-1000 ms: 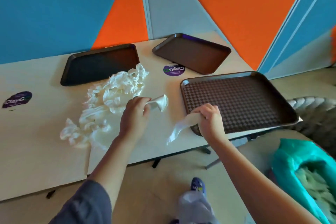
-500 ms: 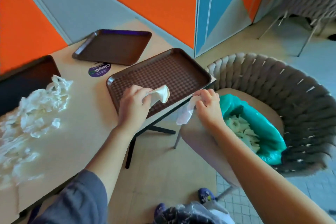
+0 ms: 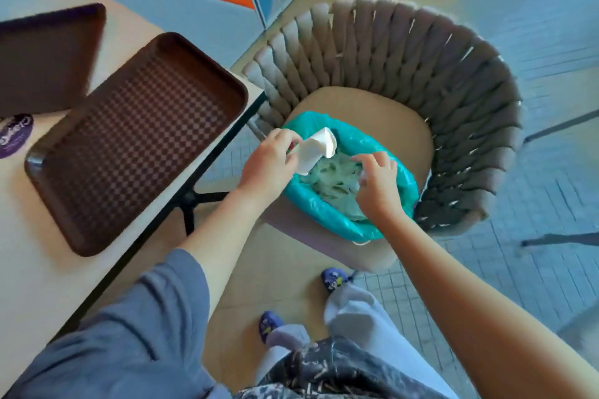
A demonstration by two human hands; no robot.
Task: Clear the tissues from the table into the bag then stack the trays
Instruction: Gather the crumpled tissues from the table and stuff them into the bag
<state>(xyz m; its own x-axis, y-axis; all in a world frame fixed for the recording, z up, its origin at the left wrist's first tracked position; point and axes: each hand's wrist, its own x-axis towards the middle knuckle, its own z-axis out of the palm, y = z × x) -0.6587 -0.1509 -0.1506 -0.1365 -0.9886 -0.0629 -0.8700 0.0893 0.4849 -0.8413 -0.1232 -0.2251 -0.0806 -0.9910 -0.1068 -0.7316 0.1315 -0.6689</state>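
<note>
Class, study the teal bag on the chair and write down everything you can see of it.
The teal bag is thin, glossy, crinkled plastic. It sits open-mouthed on the tan seat of the woven chair, beside the table edge. Its rim is rolled outward, and white crumpled tissues fill the inside. The left hand holds a white tissue over the opening; the right hand reaches over the mouth, a little white showing at its fingertips.

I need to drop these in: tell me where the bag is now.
The teal bag sits on the seat of the woven chair, right of the table in the head view, open beneath both hands.
</note>
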